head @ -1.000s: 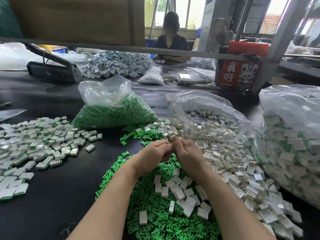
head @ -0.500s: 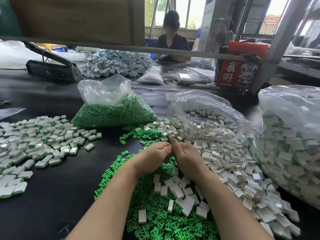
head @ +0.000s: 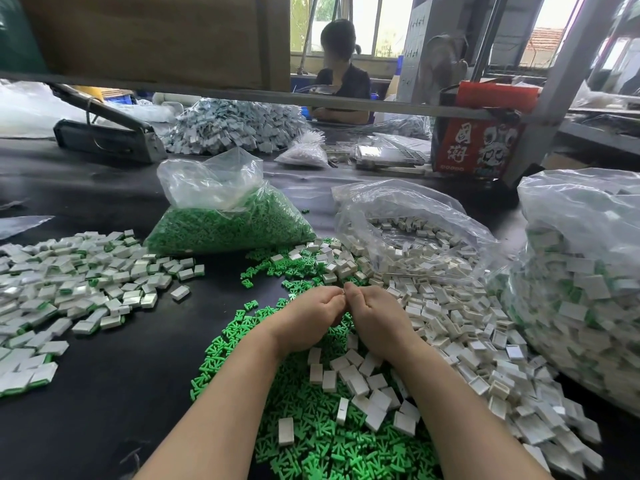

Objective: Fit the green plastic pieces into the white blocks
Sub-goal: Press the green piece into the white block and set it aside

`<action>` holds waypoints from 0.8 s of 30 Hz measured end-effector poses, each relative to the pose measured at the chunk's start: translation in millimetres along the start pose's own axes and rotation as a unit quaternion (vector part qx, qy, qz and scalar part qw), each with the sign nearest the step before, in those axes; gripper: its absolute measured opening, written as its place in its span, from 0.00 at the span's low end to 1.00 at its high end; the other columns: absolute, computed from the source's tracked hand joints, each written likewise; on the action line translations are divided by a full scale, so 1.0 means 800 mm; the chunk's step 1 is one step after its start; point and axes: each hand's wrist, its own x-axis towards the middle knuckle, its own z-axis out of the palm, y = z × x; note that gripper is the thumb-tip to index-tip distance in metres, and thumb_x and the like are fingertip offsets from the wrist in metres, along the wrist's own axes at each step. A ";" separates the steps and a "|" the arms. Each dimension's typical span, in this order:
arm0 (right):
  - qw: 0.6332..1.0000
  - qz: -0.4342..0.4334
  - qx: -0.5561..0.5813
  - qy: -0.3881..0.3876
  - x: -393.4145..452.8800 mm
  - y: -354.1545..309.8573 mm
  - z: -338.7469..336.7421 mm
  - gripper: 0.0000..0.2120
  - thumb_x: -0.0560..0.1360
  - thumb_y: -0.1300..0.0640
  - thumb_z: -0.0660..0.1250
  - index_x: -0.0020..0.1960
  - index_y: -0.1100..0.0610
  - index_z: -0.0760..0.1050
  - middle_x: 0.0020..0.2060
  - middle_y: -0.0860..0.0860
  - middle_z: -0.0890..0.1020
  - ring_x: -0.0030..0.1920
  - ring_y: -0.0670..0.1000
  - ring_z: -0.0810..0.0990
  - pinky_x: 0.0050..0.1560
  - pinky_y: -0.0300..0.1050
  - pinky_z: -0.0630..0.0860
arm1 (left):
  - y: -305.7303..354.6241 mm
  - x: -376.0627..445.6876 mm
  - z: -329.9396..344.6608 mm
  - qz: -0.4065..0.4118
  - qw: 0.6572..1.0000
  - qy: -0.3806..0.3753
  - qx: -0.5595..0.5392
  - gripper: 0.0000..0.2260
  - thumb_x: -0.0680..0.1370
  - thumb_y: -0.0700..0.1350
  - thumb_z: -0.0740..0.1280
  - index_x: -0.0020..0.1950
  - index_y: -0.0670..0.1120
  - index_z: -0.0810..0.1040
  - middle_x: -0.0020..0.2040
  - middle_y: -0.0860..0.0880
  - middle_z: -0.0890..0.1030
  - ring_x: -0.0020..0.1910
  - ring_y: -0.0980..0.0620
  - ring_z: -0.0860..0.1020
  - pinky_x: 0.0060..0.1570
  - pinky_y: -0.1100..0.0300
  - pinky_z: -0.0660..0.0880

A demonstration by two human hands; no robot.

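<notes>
loose green pieces (head: 311,441) and white blocks (head: 460,327) heaped nearest | left hand (head: 308,318), right hand (head: 375,318) curled together, pinching something hidden | step: likely press-fit | next: drop on finished pile (head: 69,282), far left

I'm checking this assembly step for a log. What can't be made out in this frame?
- Head view: what the left hand and right hand hold, hidden by curled fingers.
- Head view: big bag of blocks, cut off by the right edge.
- Head view: pile of finished blocks, cut off by the left edge.
</notes>
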 end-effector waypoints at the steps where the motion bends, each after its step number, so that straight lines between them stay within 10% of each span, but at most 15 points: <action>1: 1.000 0.003 -0.006 -0.005 0.000 0.000 -0.001 0.27 0.83 0.49 0.53 0.26 0.51 0.65 0.19 0.44 0.70 0.24 0.42 0.69 0.29 0.44 0.59 | 0.000 0.000 0.000 0.001 1.000 -0.001 0.000 0.21 0.75 0.55 0.55 0.55 0.42 0.79 0.56 0.34 0.79 0.48 0.46 0.76 0.59 0.37 0.71; 18: 1.000 -0.004 0.011 -0.018 -0.002 -0.005 -0.006 0.24 0.79 0.44 0.50 0.28 0.52 0.69 0.22 0.45 0.70 0.25 0.43 0.68 0.31 0.45 0.63 | -0.003 0.001 0.002 0.028 0.999 -0.019 -0.026 0.24 0.76 0.53 0.56 0.61 0.36 0.75 0.54 0.39 0.78 0.52 0.49 0.72 0.63 0.38 0.68; 24: 0.966 0.027 0.256 -0.029 -0.001 -0.011 -0.008 0.20 0.79 0.46 0.50 0.32 0.53 0.67 0.23 0.43 0.67 0.25 0.44 0.63 0.31 0.44 0.61 | -0.012 0.002 -0.005 0.041 0.994 -0.004 -0.102 0.11 0.85 0.43 0.56 0.51 0.40 0.75 0.42 0.51 0.75 0.45 0.54 0.71 0.57 0.52 0.74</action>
